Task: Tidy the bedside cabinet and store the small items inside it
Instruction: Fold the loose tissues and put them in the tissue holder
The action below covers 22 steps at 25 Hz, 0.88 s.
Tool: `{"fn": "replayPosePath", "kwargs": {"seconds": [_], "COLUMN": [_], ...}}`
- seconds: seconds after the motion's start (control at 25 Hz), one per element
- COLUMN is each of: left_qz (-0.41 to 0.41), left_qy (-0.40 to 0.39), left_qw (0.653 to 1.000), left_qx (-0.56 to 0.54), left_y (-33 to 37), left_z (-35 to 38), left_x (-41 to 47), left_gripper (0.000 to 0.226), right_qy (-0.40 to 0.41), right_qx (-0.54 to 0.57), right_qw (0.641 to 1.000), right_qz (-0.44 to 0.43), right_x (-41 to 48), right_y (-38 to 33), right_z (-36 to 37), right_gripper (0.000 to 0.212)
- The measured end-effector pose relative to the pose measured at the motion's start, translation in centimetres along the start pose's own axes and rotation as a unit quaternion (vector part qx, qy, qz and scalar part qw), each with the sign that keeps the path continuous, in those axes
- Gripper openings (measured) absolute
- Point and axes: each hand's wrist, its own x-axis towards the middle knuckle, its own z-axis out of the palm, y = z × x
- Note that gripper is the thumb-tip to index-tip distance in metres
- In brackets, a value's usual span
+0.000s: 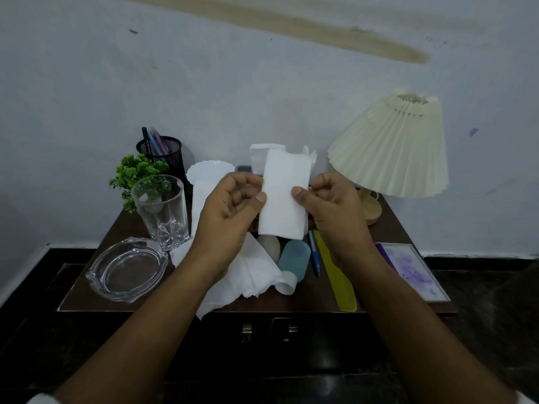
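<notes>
**Folded tissue held clear of cabinet top**

Centre of frame: the left hand (230, 211) and right hand (329, 205) each pinch a side edge of a folded white tissue (284, 196) between thumb and curled fingers. They hold it upright above the cabinet surface (312, 298). Below it lie a crumpled tissue (248, 275), a teal bottle (293, 258), a blue pen (314, 255) and a yellow comb (335, 272). A glass tumbler (162, 211) and a glass ashtray (127, 269) stand left of centre. A pleated lamp (393, 147) stands at the right.

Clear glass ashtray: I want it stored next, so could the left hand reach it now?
Probably, once freed: nothing covers the clear glass ashtray, but the left hand pinches the folded white tissue.
</notes>
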Motion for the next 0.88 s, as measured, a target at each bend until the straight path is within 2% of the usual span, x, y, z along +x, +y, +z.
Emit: {"fn": "replayPosePath", "kwargs": {"seconds": [0.12, 0.24, 0.32, 0.48, 0.6, 0.68, 0.76, 0.84, 0.88], "left_qz": [-0.008, -0.004, 0.0, -0.006, -0.005, 0.0, 0.004, 0.025, 0.043], "left_qy": [-0.025, 0.005, 0.024, 0.022, 0.023, 0.019, 0.009, -0.011, -0.028], "left_qw": [1.0, 1.0, 1.0, 1.0, 1.0, 1.0, 1.0, 0.998, 0.993], "left_qx": [0.0, -0.001, 0.003, -0.008, -0.003, 0.002, 0.013, 0.065, 0.107], "left_y": [0.0, 0.1, 0.0, 0.0, 0.1, 0.1, 0.2, 0.4, 0.4], "left_z": [-0.1, 0.0, -0.1, -0.2, -0.3, -0.5, -0.7, -0.9, -1.0], "left_x": [-0.1, 0.0, 0.0, 0.0, 0.2, 0.3, 0.4, 0.3, 0.2], "left_gripper": [0.022, 0.027, 0.028, 0.03, 0.038, 0.042, 0.041, 0.034, 0.03], "right_qy": [-0.025, -0.119, -0.168, -0.134, -0.163, -0.13, -0.067, -0.045, -0.063], "right_qx": [0.044, 0.039, 0.024, 0.006, 0.037, -0.027, -0.151, -0.256, -0.286], "right_qw": [0.999, 0.992, 0.985, 0.991, 0.986, 0.99, 0.981, 0.944, 0.924], "right_qz": [-0.01, -0.033, -0.016, -0.007, -0.007, -0.036, -0.105, -0.205, -0.246], "right_x": [-0.4, -0.6, -0.7, -0.7, -0.4, -0.2, -0.2, -0.2, -0.2], "right_y": [-0.5, -0.8, -0.7, -0.6, -0.2, -0.3, -0.8, -1.0, -1.1], "right_z": [0.0, -0.1, -0.1, 0.0, -0.1, -0.3, -0.9, -1.8, -2.2], "right_gripper": [0.024, 0.045, 0.043, 0.04, 0.055, 0.068, 0.08, 0.084, 0.085]}}
